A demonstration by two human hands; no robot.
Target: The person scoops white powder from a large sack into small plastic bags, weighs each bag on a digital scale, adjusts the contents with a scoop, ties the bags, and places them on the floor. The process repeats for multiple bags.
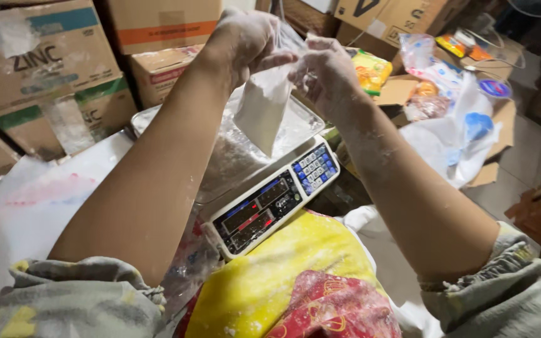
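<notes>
A stockroom or shop's back room, it seems: stacked cardboard cartons (39,59) fill the far left, an electronic weighing scale (270,200) sits near, packaged snack goods (370,70) lie far right.

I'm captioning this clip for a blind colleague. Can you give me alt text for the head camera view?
Two flour-dusted hands, left hand and right hand, hold up a small clear plastic bag of white powder above the metal pan of a digital weighing scale. Cardboard boxes are stacked behind, and a yellow and red sack lies in front.
</notes>
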